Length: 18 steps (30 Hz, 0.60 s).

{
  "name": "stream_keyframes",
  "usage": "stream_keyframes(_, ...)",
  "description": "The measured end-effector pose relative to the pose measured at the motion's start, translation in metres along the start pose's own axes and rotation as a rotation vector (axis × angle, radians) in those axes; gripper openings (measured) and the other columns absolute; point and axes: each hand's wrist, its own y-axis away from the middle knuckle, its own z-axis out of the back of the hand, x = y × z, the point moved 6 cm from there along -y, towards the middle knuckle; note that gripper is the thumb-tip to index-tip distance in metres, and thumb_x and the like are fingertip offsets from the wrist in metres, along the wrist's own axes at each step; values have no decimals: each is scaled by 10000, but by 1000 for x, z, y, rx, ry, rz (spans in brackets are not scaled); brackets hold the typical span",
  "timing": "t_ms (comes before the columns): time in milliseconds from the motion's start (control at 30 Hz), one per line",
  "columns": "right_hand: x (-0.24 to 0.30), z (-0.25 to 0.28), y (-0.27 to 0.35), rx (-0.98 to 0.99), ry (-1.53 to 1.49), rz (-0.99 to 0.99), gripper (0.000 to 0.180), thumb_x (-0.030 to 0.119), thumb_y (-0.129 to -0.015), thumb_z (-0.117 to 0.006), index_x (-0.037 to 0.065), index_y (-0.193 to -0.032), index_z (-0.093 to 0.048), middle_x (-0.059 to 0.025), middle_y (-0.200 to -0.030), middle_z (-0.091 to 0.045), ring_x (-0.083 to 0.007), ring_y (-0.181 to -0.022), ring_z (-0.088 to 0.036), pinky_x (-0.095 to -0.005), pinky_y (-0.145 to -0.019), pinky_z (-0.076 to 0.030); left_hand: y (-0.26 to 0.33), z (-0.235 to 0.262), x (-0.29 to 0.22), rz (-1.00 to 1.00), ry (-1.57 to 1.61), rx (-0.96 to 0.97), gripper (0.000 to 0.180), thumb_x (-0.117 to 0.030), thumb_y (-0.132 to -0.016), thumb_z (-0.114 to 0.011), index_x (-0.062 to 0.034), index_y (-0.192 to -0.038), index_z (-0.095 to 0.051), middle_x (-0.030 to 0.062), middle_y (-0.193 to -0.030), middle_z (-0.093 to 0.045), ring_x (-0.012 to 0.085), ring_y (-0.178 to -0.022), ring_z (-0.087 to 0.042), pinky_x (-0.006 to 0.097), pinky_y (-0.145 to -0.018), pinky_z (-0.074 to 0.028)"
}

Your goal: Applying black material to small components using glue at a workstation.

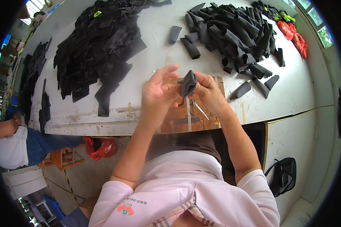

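A dark grey fabric tube stands in front of me above the table edge, its open end gaping. My right hand pinches it from the right side, fingers closed on the cloth. On its other side my left hand is open, fingers spread and raised, with the thumb close to the cloth; whether it touches I cannot tell. Beneath both hands lies a worn brown wooden board. A thin pale pointed thing shows over the board below my right hand; its kind is unclear.
Flat black fabric pieces form a big heap at left on the white table. Many rolled dark tubes are piled at right, with red plastic bags beyond. Another person is at far left, near a wooden stool.
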Motion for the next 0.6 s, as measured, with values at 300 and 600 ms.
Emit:
stream_keyframes(300, 94, -39, 23, -60, 1291, 507, 375, 389, -771, -573, 17, -789, -529, -76, -718, -546, -236, -688, -546, -348, -543, -424, 8, -8, -28, -347, 25, -61, 127, -8, -809, -557, 0, -926, -607, 81, -921, -608, 139, -846, -548, 262, -778, -427)
stream_keyframes(600, 46, -16, 14, -19, 1094, 409, 116, 70, -702, -606, 8, -744, -517, -115, -675, -553, -302, -632, -546, -366, -539, -431, -9, 0, -3, -44, 32, 32, 128, -105, -772, -632, -51, -886, -606, 75, -866, -601, 184, -873, -532, 346, -858, -388)
